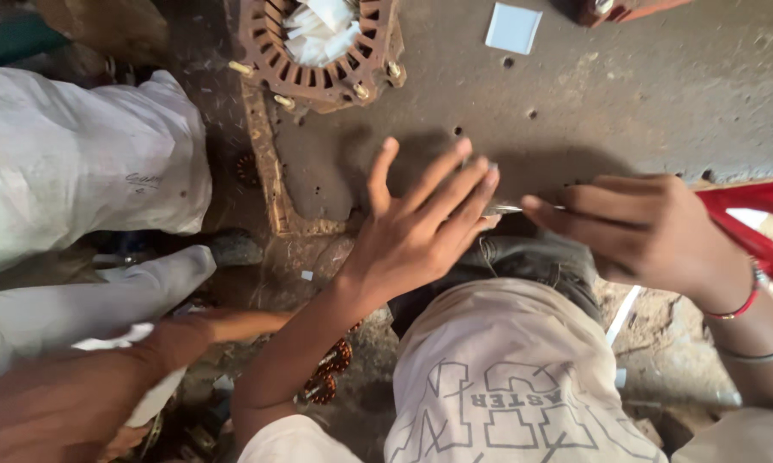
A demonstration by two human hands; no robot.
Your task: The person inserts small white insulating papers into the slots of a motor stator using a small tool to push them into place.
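My left hand (421,227) is spread flat with fingers apart, hovering over the front edge of a dark, worn workbench (643,94). My right hand (639,225) pinches a thin metal piece (506,208) whose tip points at my left fingertips. Red and silver bangles sit on my right wrist. A rusty round motor stator (318,51) with slotted teeth and white paper strips inside stands at the bench's far left. My light printed shirt (506,377) fills the bottom middle.
A small white paper square (513,27) lies on the bench top. A red metal frame (755,219) is at right. Another person in white clothes (69,163) crouches at left, arm (78,394) low. Copper coils (328,369) lie on the floor.
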